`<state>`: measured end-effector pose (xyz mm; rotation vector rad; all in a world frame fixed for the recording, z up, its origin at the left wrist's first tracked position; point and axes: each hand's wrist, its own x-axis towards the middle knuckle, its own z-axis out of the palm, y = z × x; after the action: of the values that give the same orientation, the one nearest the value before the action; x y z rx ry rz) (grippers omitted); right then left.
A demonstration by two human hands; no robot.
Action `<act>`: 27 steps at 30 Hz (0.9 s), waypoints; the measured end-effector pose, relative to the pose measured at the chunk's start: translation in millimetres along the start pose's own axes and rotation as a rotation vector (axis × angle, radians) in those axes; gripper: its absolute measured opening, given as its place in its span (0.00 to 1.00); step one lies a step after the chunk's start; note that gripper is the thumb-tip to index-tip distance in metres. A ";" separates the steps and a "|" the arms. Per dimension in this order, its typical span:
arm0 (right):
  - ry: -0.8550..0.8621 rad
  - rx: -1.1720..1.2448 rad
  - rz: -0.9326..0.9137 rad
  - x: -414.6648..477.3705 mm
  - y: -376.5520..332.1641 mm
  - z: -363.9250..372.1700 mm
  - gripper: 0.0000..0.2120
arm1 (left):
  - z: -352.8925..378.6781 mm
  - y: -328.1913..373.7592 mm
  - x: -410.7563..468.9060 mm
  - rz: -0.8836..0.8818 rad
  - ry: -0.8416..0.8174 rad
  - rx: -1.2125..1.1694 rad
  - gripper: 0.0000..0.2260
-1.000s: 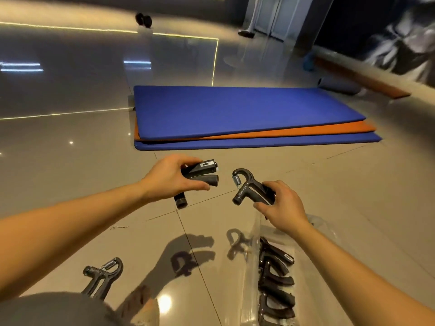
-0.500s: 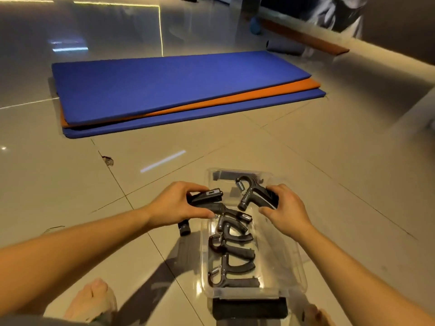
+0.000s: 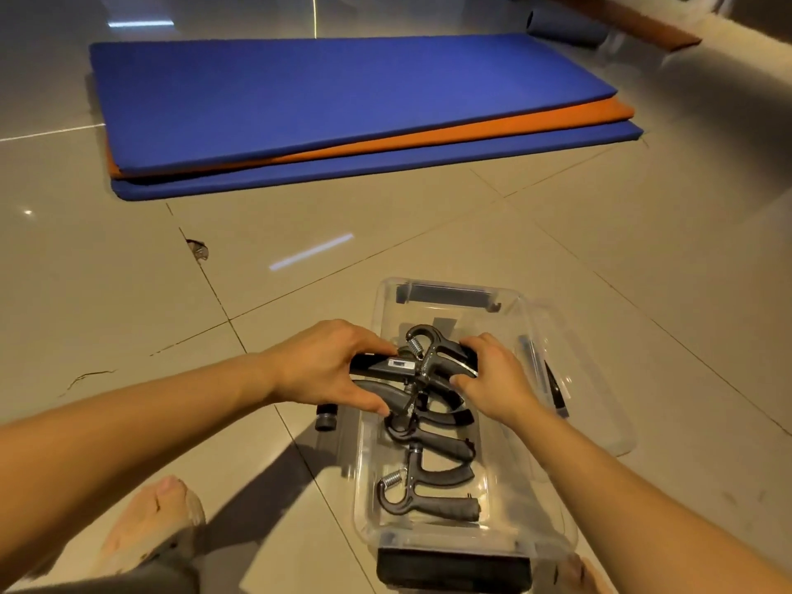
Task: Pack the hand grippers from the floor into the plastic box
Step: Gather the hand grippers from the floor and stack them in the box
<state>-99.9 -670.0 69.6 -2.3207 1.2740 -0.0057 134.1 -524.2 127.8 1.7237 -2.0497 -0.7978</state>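
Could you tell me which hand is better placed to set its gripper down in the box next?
Right hand: its gripper is fully over the box; the left hand overhangs the rim.

Clear plastic box (image 3: 542, 336), rectangular with rounded corners, lid off, standing on the tiled floor with a dark latch at its far end and another at its near end. Inside lies a row of dark grey hand grippers, handles pointing right, each with a looped head and a metal spring; the nearest hand gripper (image 3: 422, 495) lies flat by the near wall, its spring at the left. Two more hand grippers are over the far half of the box: one with a small counter window (image 3: 385, 367), its lower handle reaching out past the left wall, and one with its loop upward (image 3: 433, 349).
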 end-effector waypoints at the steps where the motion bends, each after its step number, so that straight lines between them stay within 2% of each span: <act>1: -0.004 0.003 -0.008 3.0 -1.3 2.4 0.27 | 0.1 -2.0 -3.6 -0.007 0.009 -0.020 0.25; 7: -0.035 -0.051 -0.114 30.8 -29.7 22.9 0.25 | -2.5 -8.0 -32.9 -0.065 0.040 -0.085 0.23; 15: -0.200 -0.159 -0.317 63.7 -91.8 77.1 0.28 | -13.3 -32.4 -103.1 -0.202 0.144 -0.119 0.25; 21: -0.211 -0.156 -0.442 80.4 -136.4 118.7 0.28 | -18.3 -53.1 -150.8 -0.308 0.274 -0.177 0.27; 27: -0.235 -0.139 -0.480 88.3 -146.5 141.1 0.27 | -10.7 -54.8 -166.6 -0.357 0.352 -0.257 0.26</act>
<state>98.8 -616.6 -13.3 -2.6003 0.6024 0.1947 216.9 -369.5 117.8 1.9398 -1.3710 -0.7537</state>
